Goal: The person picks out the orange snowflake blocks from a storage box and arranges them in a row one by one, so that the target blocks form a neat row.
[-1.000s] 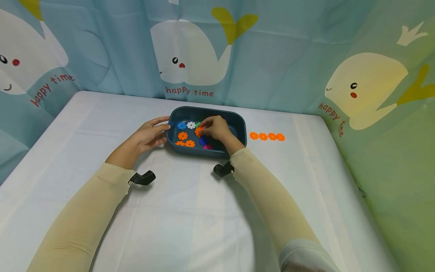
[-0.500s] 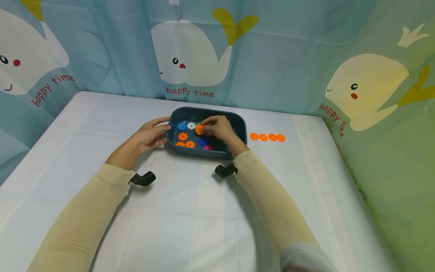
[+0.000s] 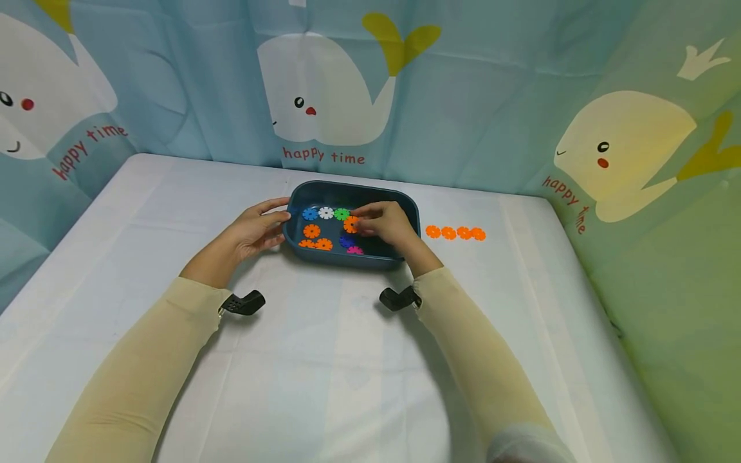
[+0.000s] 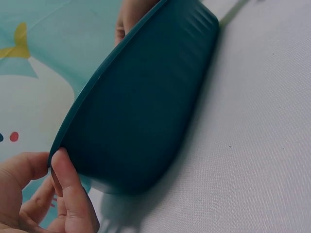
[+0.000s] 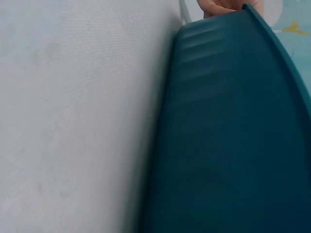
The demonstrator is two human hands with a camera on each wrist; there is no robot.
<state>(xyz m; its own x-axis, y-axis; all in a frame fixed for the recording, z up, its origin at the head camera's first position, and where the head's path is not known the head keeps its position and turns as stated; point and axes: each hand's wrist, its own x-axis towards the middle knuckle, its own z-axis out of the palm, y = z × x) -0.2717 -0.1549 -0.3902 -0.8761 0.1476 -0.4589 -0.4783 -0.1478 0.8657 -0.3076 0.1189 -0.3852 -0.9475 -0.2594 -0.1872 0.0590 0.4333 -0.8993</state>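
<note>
At the left end of a dark teal plastic basin [image 3: 370, 262], my left hand [image 3: 255, 230] pinches the rim between thumb and fingers; in the left wrist view its fingers [image 4: 73, 191] sit at the rim corner. Inside the basin, my right hand [image 3: 389, 226] pinches an orange snowflake disc [image 3: 350, 224]. Near it lie a green disc [image 3: 342, 214], a white disc [image 3: 326, 213] and a blue disc [image 3: 310, 213]. Other orange discs [image 3: 311, 231], a dark blue disc [image 3: 347, 241] and a pink disc [image 3: 355, 250] rest in the basin. The right wrist view shows mostly the basin's outer wall [image 5: 228, 121].
To the basin's right, several orange discs [image 3: 448, 233] lie in a row on the white-covered table [image 3: 301, 360]. A blue-green curtain [image 3: 486, 116] with whale prints hangs behind the table and along its sides.
My right hand has moved a little to the right inside the basin with the orange disc, uncovering the green disc. The left hand stays at the rim.
</note>
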